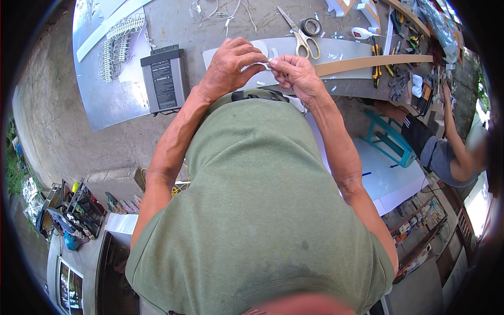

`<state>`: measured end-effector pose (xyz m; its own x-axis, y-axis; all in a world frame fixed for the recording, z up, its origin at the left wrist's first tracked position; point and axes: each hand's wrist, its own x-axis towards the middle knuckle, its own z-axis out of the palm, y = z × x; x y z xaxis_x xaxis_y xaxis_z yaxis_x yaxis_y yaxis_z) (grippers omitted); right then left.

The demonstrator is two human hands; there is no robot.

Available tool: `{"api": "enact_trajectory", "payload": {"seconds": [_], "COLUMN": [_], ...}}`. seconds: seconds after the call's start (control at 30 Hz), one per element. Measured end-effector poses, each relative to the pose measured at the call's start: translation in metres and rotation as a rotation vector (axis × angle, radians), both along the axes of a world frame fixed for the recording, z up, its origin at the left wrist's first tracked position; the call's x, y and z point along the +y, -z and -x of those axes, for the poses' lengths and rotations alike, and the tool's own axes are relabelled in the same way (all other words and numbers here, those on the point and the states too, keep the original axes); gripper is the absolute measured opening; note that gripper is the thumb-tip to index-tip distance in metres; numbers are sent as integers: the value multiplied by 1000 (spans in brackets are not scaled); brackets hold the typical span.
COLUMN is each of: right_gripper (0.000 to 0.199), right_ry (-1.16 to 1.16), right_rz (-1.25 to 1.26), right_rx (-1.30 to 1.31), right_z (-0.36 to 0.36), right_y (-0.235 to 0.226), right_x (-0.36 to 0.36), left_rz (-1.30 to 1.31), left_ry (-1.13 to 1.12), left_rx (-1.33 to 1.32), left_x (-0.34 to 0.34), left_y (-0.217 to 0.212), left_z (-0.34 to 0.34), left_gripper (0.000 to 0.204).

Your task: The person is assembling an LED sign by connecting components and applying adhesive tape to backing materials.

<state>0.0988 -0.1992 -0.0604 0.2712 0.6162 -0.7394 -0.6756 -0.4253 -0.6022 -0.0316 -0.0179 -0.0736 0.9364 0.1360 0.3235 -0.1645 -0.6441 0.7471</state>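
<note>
Just past my shirt, over the near edge of the worktable, both hands come together at a tiny whitish piece (269,60). My right hand (296,76) pinches it between thumb and forefinger. My left hand (231,65) is closed at its other side, thumb and fingertips almost meeting; what they grip is too small to make out. Beneath the hands lies a long curved white panel (344,50). Scissors with cream handles (304,44) lie beyond my right hand, beside a roll of black tape (311,27). A tan curved strip (373,63) runs off to the right.
Left of my hands stands a grey power supply box (164,79), with strung white modules (118,47) farther left. Thin white wires (220,13) lie at the far side. Pliers and cutters (376,63) crowd the right. Another person (446,157) is beside a teal stool (391,139).
</note>
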Motion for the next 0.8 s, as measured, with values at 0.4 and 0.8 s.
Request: {"api": "enact_trajectory", "payload": {"seconds": [0.4,0.8], "right_gripper": [20,19], "right_ry": [44,84], "right_rz": [-27,-20], "right_rx": [70,-95], "right_z": [-1,8], "right_y": [6,10], "right_x": [0,1], "left_rz": [-193,-267], "left_ry": [-28,-35], "left_rx": [-95,-109], "left_x": [-6,-10], "left_y": [8,11], "left_z": [-3,-4], "left_gripper": [20,18]}}
